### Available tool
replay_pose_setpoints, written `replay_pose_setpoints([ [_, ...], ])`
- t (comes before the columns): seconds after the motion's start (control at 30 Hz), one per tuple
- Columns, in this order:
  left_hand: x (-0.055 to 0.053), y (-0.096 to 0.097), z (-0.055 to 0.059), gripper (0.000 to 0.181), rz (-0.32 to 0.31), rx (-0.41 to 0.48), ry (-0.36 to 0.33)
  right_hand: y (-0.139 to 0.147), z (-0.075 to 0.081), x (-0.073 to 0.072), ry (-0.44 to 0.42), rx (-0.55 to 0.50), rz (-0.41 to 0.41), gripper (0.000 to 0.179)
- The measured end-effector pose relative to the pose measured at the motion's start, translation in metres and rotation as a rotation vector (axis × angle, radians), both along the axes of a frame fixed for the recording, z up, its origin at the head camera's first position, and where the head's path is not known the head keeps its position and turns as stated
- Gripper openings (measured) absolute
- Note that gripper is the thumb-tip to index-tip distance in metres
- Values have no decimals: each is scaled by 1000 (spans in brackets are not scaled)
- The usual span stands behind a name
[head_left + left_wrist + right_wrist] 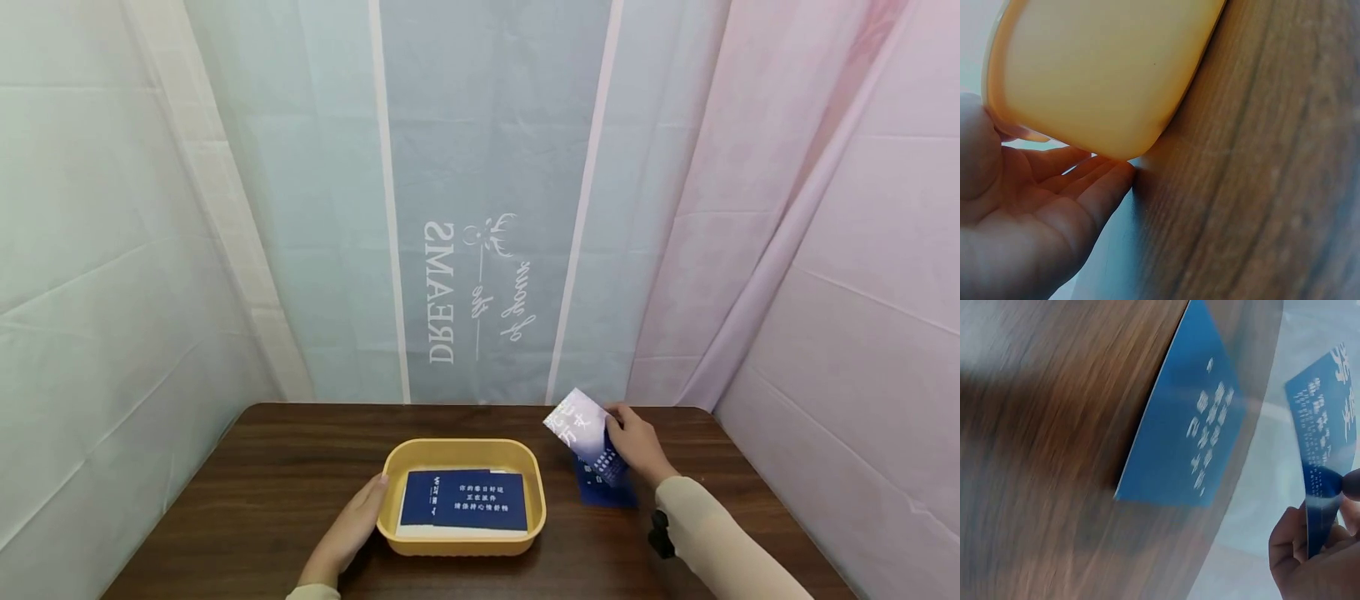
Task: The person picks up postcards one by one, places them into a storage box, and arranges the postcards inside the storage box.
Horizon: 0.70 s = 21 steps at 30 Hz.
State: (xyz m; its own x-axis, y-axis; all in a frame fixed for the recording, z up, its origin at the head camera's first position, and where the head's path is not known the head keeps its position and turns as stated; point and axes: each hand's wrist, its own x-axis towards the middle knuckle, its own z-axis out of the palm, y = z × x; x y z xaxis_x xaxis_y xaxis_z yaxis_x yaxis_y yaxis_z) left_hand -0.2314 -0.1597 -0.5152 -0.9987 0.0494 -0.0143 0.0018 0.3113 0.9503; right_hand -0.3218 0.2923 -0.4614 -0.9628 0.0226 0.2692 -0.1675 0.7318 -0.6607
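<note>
A yellow plastic basin (461,546) sits on the table, holding dark blue cards with white print (480,500) over white ones. My left hand (356,521) grips its left side, the thumb at the rim; in the left wrist view the fingers (1107,190) touch the outer wall near its bottom. To the right, my right hand (637,442) pinches a purple-and-blue printed card (577,425) between thumb and fingers, raised and tilted. Below that card lies a blue card with white characters (1179,437), flat on the table and partly hidden in the head view.
The dark wooden table (285,467) ends at a hanging pale blue curtain (487,167) with printed lettering. Pale cloth sheets hang at the left and right sides. A black strap (661,534) is on the right wrist.
</note>
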Motion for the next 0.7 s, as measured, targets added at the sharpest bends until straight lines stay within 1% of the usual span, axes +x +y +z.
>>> replay_pose_setpoints([
  [0.1, 0, 0, 0, 76, 2, -9, -2, -10, 1, 0, 3, -28, -2, 30],
  [0.23, 0, 0, -1, 74, 6, -10, 0, -21, -3, -1, -37, -52, -9, 29],
  [0.33, -1, 0, -3, 73, 10, -7, -3, -32, -4, -1, -57, -62, 11, 29],
  [0.4, -1, 0, -3, 73, 9, -7, -1, -40, -2, 0, -55, -64, 30, 29],
  [0.5, -1, 0, -3, 74, 10, -8, -4, -55, 3, 1, -43, -62, 60, 29],
  [0.7, -2, 1, -1, 74, 8, -12, -9, -85, 16, 5, -50, -87, 139, 27],
])
